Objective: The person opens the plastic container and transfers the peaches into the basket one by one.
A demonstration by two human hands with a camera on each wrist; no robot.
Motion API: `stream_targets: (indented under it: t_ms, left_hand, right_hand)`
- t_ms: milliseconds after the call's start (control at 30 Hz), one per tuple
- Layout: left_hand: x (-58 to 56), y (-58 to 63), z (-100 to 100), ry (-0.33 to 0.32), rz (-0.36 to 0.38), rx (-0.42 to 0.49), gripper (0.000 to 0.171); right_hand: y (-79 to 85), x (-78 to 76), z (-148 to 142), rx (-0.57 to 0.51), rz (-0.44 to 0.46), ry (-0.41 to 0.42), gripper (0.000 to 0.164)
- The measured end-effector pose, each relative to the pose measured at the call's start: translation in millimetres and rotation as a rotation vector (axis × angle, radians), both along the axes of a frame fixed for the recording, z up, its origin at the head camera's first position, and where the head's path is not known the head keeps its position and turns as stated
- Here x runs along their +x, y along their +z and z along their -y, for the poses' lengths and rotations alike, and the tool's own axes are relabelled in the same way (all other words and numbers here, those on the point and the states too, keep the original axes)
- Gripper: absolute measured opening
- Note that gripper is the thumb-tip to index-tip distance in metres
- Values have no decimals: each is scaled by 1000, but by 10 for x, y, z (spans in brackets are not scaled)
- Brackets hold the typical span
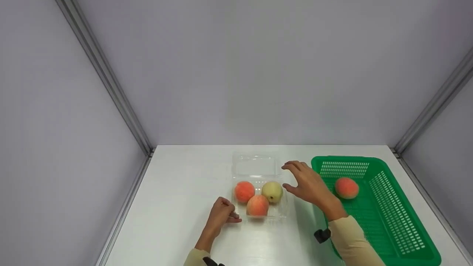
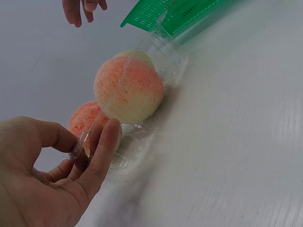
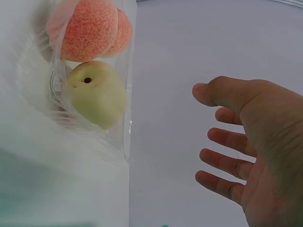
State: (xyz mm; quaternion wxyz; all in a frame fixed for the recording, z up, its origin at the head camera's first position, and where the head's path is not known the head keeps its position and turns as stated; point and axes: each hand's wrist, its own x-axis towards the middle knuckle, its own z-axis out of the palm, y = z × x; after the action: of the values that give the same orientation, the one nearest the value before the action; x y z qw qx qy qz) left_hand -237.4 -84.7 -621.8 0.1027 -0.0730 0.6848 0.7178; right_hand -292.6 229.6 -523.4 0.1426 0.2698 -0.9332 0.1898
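Note:
A clear plastic clamshell box (image 1: 279, 211) lies on the white table with its lid (image 1: 255, 166) folded back, away from me. Inside are two peaches, one at the left (image 1: 244, 191) and one in front (image 1: 258, 205), plus a pale yellow-green fruit (image 1: 272, 191) with a dark stem hollow. At the box's front left corner, my left hand (image 1: 221, 213) pinches the clear rim (image 2: 79, 144) between thumb and fingers. My right hand (image 1: 308, 184) hovers right of the box, fingers spread and apart from the fruit, holding nothing, as the right wrist view shows.
To the right stands a green plastic basket (image 1: 373, 218) with perforated walls and one peach (image 1: 347, 188) in it. My right forearm crosses over its left edge. Grey-white panels (image 1: 273, 74) with metal corner strips enclose the table at the back and sides.

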Motion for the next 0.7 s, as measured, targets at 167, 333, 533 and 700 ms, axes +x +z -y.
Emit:
stream_targets:
  t_ms: [167, 333, 533, 700]
  left_hand:
    - [0, -3, 0, -6, 2, -2, 19]
    - [6, 4, 4, -3, -2, -10, 19]
    - [7, 7, 10, -4, -7, -19, 20]
    - [7, -6, 5, 5, 3, -14, 20]
  right_hand:
    - [-58, 10, 52, -1, -4, 6, 53]
    - [-93, 17, 108, -6, 42, -1, 53]
    - [-138, 20, 168, -6, 88, 11, 53]
    - [-176, 13, 217, -5, 101, 29, 54]
